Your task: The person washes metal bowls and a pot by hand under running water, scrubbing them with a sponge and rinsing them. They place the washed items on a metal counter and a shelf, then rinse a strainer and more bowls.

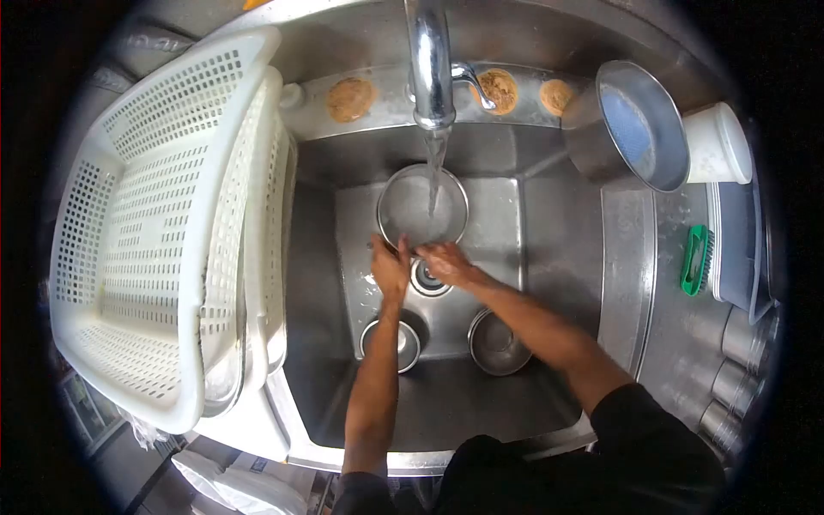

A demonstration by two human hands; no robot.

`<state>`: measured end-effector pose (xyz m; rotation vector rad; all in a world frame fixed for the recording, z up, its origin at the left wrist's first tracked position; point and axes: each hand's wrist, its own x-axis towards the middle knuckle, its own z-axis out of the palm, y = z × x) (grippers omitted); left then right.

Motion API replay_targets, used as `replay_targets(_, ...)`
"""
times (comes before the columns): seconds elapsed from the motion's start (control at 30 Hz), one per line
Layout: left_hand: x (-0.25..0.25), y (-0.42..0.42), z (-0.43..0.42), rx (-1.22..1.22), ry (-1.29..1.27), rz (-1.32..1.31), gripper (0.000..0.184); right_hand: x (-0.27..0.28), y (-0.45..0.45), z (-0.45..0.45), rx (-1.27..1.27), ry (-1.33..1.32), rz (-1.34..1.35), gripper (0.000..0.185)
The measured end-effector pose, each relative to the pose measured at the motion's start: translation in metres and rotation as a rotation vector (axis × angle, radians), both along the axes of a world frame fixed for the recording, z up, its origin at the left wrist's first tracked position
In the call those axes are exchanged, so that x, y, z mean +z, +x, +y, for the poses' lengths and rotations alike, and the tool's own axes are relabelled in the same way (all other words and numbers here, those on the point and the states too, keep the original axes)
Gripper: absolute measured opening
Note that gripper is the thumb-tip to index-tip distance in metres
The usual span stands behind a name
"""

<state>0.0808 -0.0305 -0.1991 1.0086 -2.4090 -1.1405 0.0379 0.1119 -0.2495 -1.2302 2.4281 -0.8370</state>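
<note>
A round steel bowl (422, 202) stands in the sink under the running tap (433, 112), and the stream falls into it. At its near left rim is my left hand (390, 268), thumb and fingers on either side of the rim, closed on it. My right hand (446, 262) is at the near rim beside it, fingers curled in; what they hold, if anything, is hidden. Just below my hands lies the round drain (431, 278). Nearer me in the sink are a small steel bowl (410, 347), partly behind my left forearm, and another steel bowl (496, 345).
White plastic baskets (150, 232) lean along the sink's left side. On the right ledge stand a tilted steel pot (584, 129), a white tub (719, 146), a green brush (696, 260), a grey container (738, 249) and several steel cups (736, 384).
</note>
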Motion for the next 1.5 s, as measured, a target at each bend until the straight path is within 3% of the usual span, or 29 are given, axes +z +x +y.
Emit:
replay_targets(0.03,-0.013,0.018,0.006,0.034,0.149,-0.014,0.030,0.032,0.010,-0.023,-0.073,0.076,-0.072,0.022)
replay_targets(0.1,-0.027,0.013,-0.018,-0.062,-0.008,-0.025,0.025,0.039,0.029,-0.036,-0.036,0.307,-0.201,0.031)
replay_targets(0.13,-0.031,0.016,-0.028,-0.146,-0.148,-0.052,0.020,-0.026,0.043,-0.021,0.025,0.093,-0.018,0.034)
replay_targets(0.17,-0.022,0.008,-0.038,-0.142,-0.147,-0.056,0.020,0.012,0.024,-0.002,0.177,0.416,-0.080,0.032)
replay_targets(0.2,0.003,-0.008,-0.048,-0.326,-0.159,-0.061,0.018,-0.044,0.007,0.025,0.246,0.331,0.327,0.031)
replay_targets(0.23,0.017,-0.011,-0.053,-0.503,-0.164,-0.077,0.016,-0.032,-0.014,0.031,0.293,0.516,0.319,0.035)
replay_targets(0.27,0.019,-0.013,-0.047,-0.493,-0.161,-0.084,0.016,-0.010,-0.017,0.028,0.238,0.457,0.470,0.039)
replay_targets(0.33,0.025,-0.044,-0.020,-0.468,-0.293,0.141,0.015,0.012,-0.017,0.003,0.119,0.366,0.169,0.042)
replay_targets(0.37,0.037,-0.061,-0.016,-0.463,-0.293,0.155,0.015,0.016,0.001,-0.022,0.067,0.325,-0.293,0.041)
replay_targets(0.43,0.059,-0.079,-0.011,-0.672,-0.365,-0.067,0.013,0.035,0.033,-0.043,-0.238,0.010,-0.384,0.040)
replay_targets(0.47,0.053,-0.088,-0.019,-0.687,-0.396,-0.132,0.015,-0.009,0.040,-0.030,-0.062,-0.016,0.013,0.034)
replay_targets(0.5,0.051,-0.081,-0.028,-0.700,-0.400,-0.143,0.015,-0.027,0.031,-0.009,-0.083,-0.027,0.121,0.026)
replay_targets(0.6,0.046,-0.063,-0.043,-0.427,-0.127,0.126,0.021,-0.008,-0.008,0.019,0.026,-0.032,0.307,0.016)
replay_targets(0.7,-0.013,0.012,0.003,-0.084,0.021,-0.012,0.031,-0.010,0.000,0.000,0.056,-0.009,0.012,0.021)
replay_targets(0.77,-0.020,0.012,0.009,0.090,0.046,0.020,0.033,-0.032,0.038,-0.027,-0.111,0.053,-0.046,0.028)
replay_targets(0.8,-0.016,-0.003,-0.008,0.083,0.043,0.027,0.033,0.014,0.032,-0.027,-0.155,-0.155,0.339,0.028)
replay_targets(0.87,0.005,-0.021,-0.052,-0.403,-0.150,-0.162,0.033,-0.009,0.017,0.013,0.001,0.018,0.232,0.029)
replay_targets(0.9,0.023,-0.035,-0.052,-0.422,-0.153,-0.157,0.033,-0.021,-0.005,0.029,0.148,0.181,0.156,0.030)
replay_targets(0.97,0.052,-0.046,-0.042,-0.378,-0.091,0.103,0.031,-0.032,-0.037,0.035,0.125,0.256,0.298,0.034)
replay_targets(1.03,0.026,-0.021,0.000,0.035,-0.027,0.137,0.037,-0.035,-0.048,0.020,0.099,0.310,0.463,0.038)
replay_targets(1.07,0.000,0.000,0.014,-0.027,-0.186,0.100,0.036,-0.033,-0.038,0.014,0.121,0.242,0.275,0.038)
replay_targets(1.13,-0.024,0.020,0.025,-0.035,-0.083,0.088,0.027,0.013,-0.018,-0.003,0.150,0.316,-0.073,0.047)
replay_targets(1.17,-0.025,0.021,0.021,-0.028,-0.038,0.070,0.024,-0.001,-0.001,-0.004,0.097,0.141,0.091,0.060)
replay_targets(1.23,-0.023,0.002,-0.023,-0.405,-0.205,-0.051,0.021,0.002,0.001,0.012,0.164,0.235,-0.035,0.069)
replay_targets(1.3,-0.005,-0.027,-0.049,-0.566,-0.279,-0.117,0.021,0.022,-0.015,0.020,0.101,0.572,-0.267,0.066)
replay_targets(1.33,-0.022,-0.043,-0.058,-0.536,-0.139,-0.152,0.021,0.016,-0.017,0.022,0.041,0.613,-0.152,0.048)
replay_targets(1.37,-0.020,-0.050,-0.057,-0.527,-0.067,-0.164,0.021,0.008,-0.018,0.024,0.034,0.616,-0.142,0.048)
replay_targets(1.43,0.000,-0.060,-0.047,-0.373,-0.033,-0.190,0.026,0.001,-0.023,0.024,0.071,0.442,0.264,0.027)
replay_targets(1.5,0.032,-0.065,-0.038,-0.219,-0.069,-0.183,0.031,0.033,-0.040,0.023,0.179,0.483,0.190,0.013)
